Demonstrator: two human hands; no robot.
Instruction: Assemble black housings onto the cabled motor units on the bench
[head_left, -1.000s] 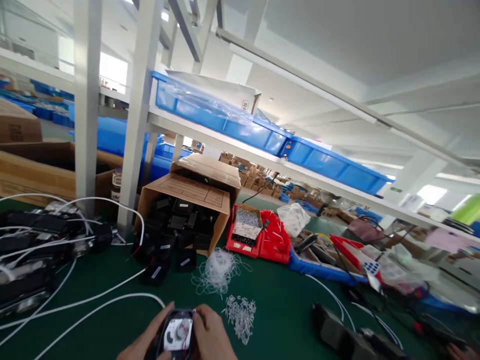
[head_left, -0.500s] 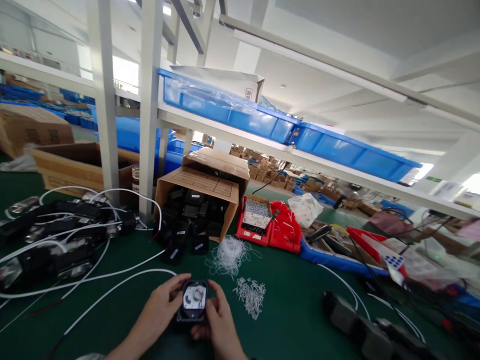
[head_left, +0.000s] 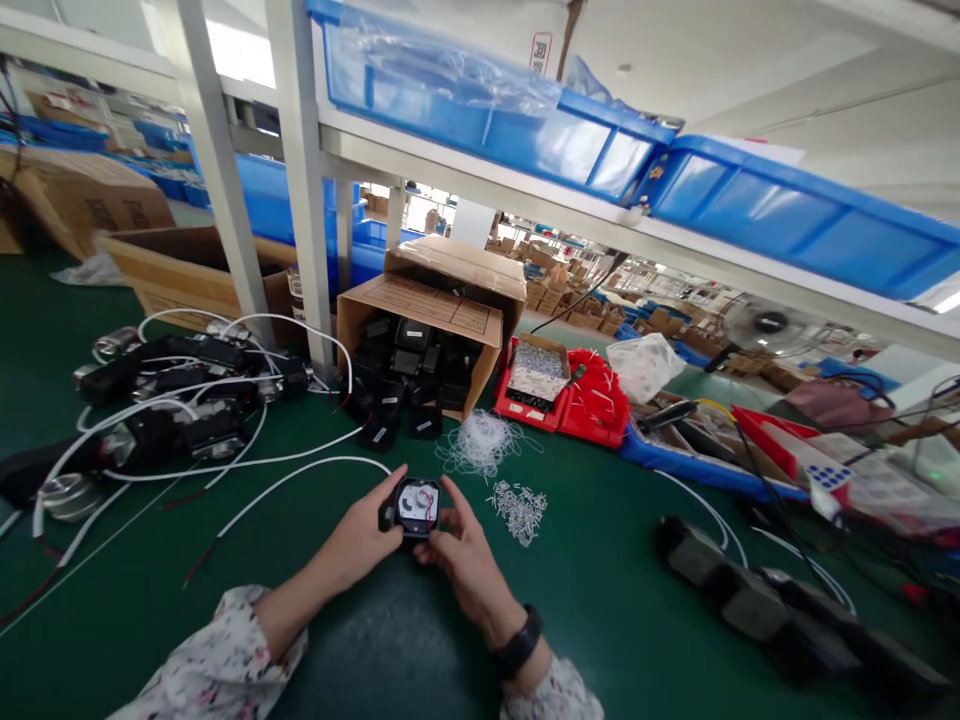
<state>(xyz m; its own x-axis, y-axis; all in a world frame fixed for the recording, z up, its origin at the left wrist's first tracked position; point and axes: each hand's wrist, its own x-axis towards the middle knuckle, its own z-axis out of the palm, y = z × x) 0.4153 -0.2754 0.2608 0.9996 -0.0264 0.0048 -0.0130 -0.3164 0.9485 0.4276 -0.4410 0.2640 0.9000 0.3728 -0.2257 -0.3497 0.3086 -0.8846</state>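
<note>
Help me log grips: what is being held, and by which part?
A black housing, white inside, held by opposite sides: left hand at its left side, right hand at its right.

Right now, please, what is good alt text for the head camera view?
The left hand and right hand hold a small black housing showing a white plate and red wires, above a green table. Beyond lie a tangle of translucent strands and small white pieces, with an open cardboard box of black parts behind.
</note>
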